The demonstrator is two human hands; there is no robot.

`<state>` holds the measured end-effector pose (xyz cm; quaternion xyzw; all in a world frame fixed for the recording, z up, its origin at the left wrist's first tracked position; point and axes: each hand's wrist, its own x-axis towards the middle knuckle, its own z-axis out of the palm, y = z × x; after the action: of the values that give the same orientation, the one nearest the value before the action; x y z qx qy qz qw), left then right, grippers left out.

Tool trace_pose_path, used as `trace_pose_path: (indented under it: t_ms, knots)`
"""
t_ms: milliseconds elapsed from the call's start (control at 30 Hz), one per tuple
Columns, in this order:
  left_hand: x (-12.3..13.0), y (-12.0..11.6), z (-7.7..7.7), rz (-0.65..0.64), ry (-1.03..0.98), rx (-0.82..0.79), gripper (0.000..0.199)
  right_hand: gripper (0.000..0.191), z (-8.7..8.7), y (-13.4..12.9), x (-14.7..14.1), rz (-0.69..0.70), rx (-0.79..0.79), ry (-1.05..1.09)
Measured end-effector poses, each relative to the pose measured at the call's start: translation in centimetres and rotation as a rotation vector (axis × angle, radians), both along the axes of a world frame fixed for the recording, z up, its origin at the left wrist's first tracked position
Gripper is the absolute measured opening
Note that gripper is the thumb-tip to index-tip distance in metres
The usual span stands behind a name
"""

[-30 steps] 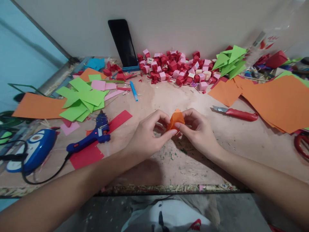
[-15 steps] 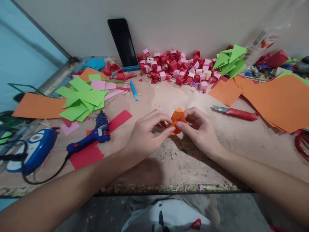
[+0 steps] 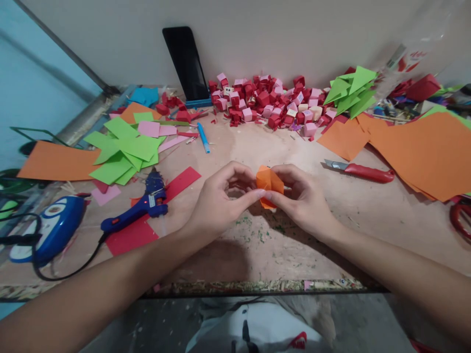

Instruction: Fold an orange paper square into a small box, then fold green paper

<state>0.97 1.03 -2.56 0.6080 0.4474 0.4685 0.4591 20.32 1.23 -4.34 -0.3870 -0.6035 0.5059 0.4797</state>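
Note:
A small piece of folded orange paper (image 3: 270, 180) is held just above the middle of the table, with creases showing across it. My left hand (image 3: 230, 196) pinches its left edge between thumb and fingers. From the other side my right hand (image 3: 300, 196) grips it too, thumb in front and fingers behind. Both thumb tips nearly meet at the paper's lower front. The fingers behind the paper are partly hidden.
A blue glue gun (image 3: 145, 206) lies left, its cord trailing past a blue-and-white device (image 3: 47, 228). Right of my hands rests a red-handled utility knife (image 3: 362, 170). Red and pink paper cubes (image 3: 265, 100) are heaped behind, beside a propped phone (image 3: 187, 63). Orange sheets (image 3: 423, 152) lie right.
The orange paper has been turned and its folds reshaped between my fingers. My left fingers have shifted behind it, and both thumbs have come together at its front.

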Motion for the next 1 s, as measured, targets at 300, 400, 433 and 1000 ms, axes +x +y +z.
trace_pose_path:
  t_ms: [300,400,433,1000]
  knots:
    - [0.1,0.3,0.0,-0.069,-0.111,-0.129,0.027,0.017,0.5,0.3,0.2,0.069,-0.132,0.018]
    - [-0.2,0.3,0.1,-0.088,-0.079,-0.115,0.016,0.023,0.9,0.2,0.2,0.054,-0.187,0.065]
    - [-0.3,0.4,0.1,-0.1,-0.063,-0.112,0.013,0.025,1.0,0.2,0.2,0.049,-0.195,0.074]
    - [-0.3,0.5,0.0,-0.125,-0.053,-0.122,0.012,0.028,0.9,0.2,0.4,0.04,-0.249,0.093]
